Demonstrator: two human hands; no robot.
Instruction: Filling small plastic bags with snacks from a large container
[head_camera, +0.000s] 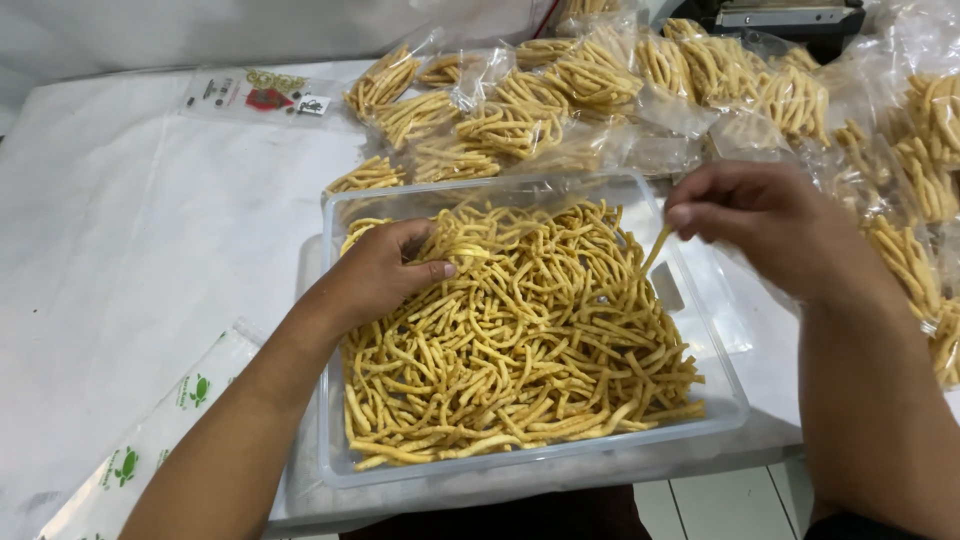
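**Hands in a tub of fried snack sticks**

The table (130, 250) was covered with a white sheet, creased in places, and its near edge stood over pale floor tiles (740, 505). Along the far side lay a heap of filled bags (600, 90), clear, crinkled plastic packed with the same yellow sticks, spreading down the right edge as well. A flat printed label sheet (262, 92) lay at the far left, and a stack of empty bags (150, 445) with green printed marks lay at the near left, glossy and smooth.

In the middle sat a clear tub (335, 440), rectangular with rounded corners and thin see-through walls. It was nearly full of snack sticks (520, 350): thin, golden-yellow, dry-looking, some straight and some bent, lying tangled in all directions.

The left hand (385, 270) rested on the sticks at the far left of the tub, fingers curled loosely downward with the thumb laid across the pile, cupping some sticks beneath. The right hand (765, 215) hovered over the tub's far right corner, fingers bunched together, pinching a single stick (655, 250) that hung slanting down toward the pile.
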